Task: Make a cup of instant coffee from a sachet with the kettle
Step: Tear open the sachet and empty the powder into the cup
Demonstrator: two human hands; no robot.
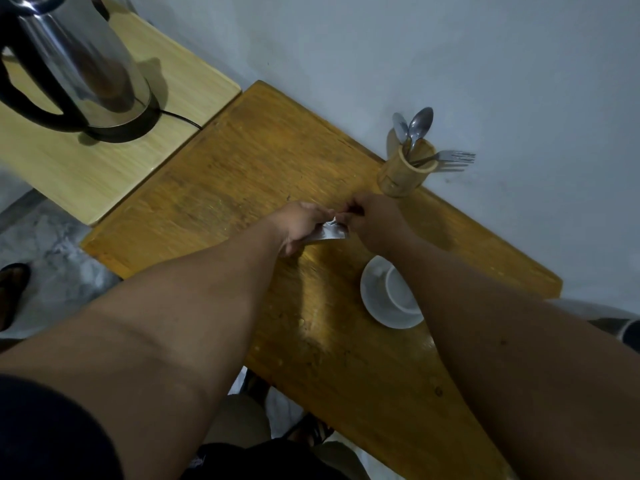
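Observation:
A small silvery sachet (pixel 330 233) is held above the wooden table (pixel 242 174) between both hands. My left hand (pixel 299 225) grips its lower part, and my right hand (pixel 375 223) pinches its top edge. A white cup (pixel 398 289) stands on a white saucer (pixel 372 292) just below my right forearm, which partly covers it; the cup looks empty. The steel kettle (pixel 79 64) with a black handle sits on its black base at the far left, on a paler wooden surface (pixel 104 174).
A wooden holder (pixel 403 173) with spoons and a fork stands against the grey wall, just beyond my right hand. The kettle's black cord (pixel 183 119) runs to the gap between the two surfaces. The floor and a sandalled foot (pixel 12 289) show at left.

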